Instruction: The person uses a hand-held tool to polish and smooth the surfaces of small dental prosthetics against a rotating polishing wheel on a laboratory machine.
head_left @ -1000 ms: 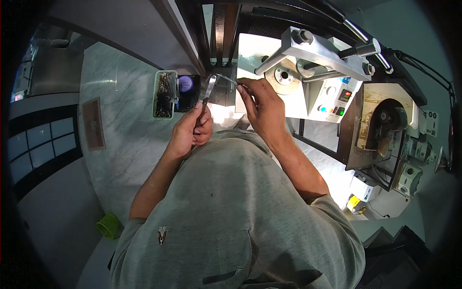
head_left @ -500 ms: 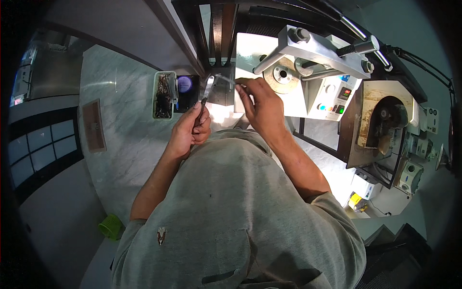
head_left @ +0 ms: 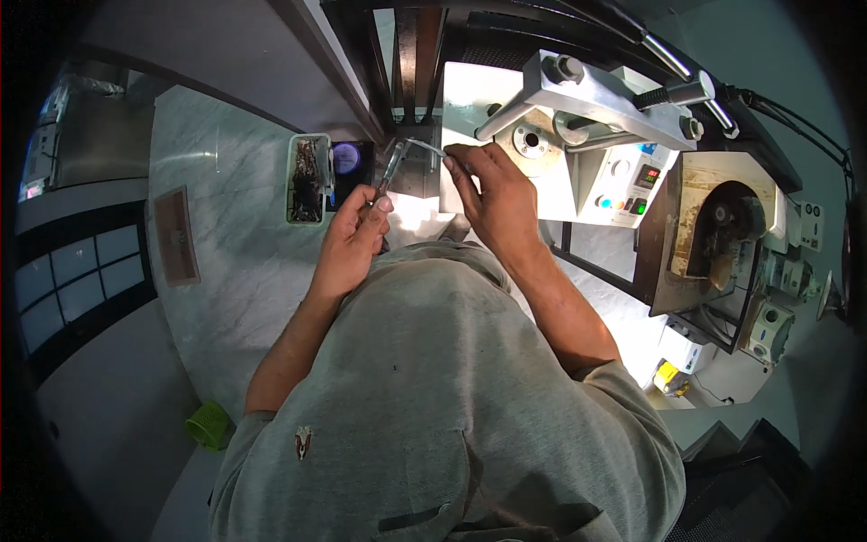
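Observation:
My left hand [head_left: 350,237] is closed around the lower end of a slim, shiny metal tool [head_left: 392,164], thumb laid along it; the tool points up and away from me. I cannot make out its exact kind. To the right, my right hand [head_left: 499,194] pinches one end of a thin, pale, slightly bent strip [head_left: 426,144] between thumb and fingertips. The strip's free end reaches left, close to the tool's tip; whether they touch cannot be told.
A white-topped machine [head_left: 470,90] with a heavy metal clamp frame [head_left: 610,95] and control panel stands right of my hands. A tray of dark scraps [head_left: 309,181] lies left, beside a purple round lid [head_left: 347,158]. Further right is a chamber with a round opening [head_left: 722,226].
The tool in my left hand has turned, showing a narrower side, and my left fingers have shifted higher on it. The strip now shows more clearly; my right hand has barely moved.

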A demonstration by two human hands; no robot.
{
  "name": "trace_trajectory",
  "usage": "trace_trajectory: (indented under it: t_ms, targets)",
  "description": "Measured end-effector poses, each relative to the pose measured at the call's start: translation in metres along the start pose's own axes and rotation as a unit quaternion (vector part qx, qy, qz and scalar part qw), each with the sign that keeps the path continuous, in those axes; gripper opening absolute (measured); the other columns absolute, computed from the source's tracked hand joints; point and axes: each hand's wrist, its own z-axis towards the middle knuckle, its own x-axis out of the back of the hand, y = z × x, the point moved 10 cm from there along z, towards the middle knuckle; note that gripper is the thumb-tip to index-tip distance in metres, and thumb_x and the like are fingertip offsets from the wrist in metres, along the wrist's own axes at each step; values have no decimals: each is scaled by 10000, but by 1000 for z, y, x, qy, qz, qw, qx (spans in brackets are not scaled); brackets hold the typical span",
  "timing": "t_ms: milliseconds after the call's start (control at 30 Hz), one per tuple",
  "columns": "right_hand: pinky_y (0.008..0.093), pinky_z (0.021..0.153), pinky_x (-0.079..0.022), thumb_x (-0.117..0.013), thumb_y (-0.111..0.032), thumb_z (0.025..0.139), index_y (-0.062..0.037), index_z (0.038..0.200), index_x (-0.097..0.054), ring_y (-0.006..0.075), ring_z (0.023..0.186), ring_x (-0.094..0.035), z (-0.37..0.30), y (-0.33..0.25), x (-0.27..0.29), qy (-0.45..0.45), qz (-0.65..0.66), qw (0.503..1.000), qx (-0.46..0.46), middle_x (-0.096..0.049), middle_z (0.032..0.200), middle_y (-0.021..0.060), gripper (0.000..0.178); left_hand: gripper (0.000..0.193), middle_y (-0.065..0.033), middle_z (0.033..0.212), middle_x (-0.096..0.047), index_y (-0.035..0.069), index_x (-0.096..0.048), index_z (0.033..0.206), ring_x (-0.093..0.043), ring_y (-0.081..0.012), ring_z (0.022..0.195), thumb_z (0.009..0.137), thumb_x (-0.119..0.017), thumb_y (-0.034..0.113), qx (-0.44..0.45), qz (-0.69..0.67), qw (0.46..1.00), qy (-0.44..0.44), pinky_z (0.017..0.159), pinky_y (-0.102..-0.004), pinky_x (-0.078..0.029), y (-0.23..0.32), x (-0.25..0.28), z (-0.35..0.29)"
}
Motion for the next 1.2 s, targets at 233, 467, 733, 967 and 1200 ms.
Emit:
trace_trajectory:
  t_ms: [233, 467, 733, 967, 1200]
  targets:
    - [305, 535, -477, -679, -152, 882, -89, 998, -702, 179, 581, -588, -2, -7, -4, -6, 6, 998, 59, -648, 841, 69, 134, 209, 63, 690, -417, 93, -513, 983, -295, -9, 561, 998, -541, 299, 12, -4, 1000, -4, 472, -200, -220, 2, -1, 1]
    - [321, 543, -487, -669, -153, 889, -86, 1002, -696, 196, 589, -602, -2, -4, -3, -12, 20, 999, 48, -653, 841, 72, 134, 185, 58, 705, -450, 64, -516, 983, -344, -20, 625, 997, -546, 246, -13, 54, 998, 19, 552, -207, -279, 7, 1, 2]
    - [324, 555, -505, -680, -157, 875, -78, 973, -695, 219, 629, -642, -4, -12, -8, -24, -7, 998, 54, -651, 833, 71, 127, 118, 24, 810, -572, 28, -523, 1011, -448, -26, 750, 980, -563, 134, -94, 93, 990, 45, 671, -195, -350, 13, 2, 5]
    - [379, 531, -497, -658, -205, 877, -99, 976, -666, 267, 649, -626, -1, 5, -4, -1, -32, 999, -4, -603, 787, 80, 145, 138, 21, 809, -575, 17, -554, 994, -465, -38, 754, 976, -576, 152, -104, 109, 985, 86, 678, -198, -366, 15, 10, 5]
    - [382, 544, -503, -654, -195, 885, -90, 964, -668, 279, 638, -630, -2, 4, -6, 13, -7, 1000, 11, -620, 798, 85, 132, 280, 23, 793, -539, 13, -587, 979, -436, -44, 743, 1011, -517, 283, -78, 159, 980, 87, 667, -212, -367, 19, 13, 4]
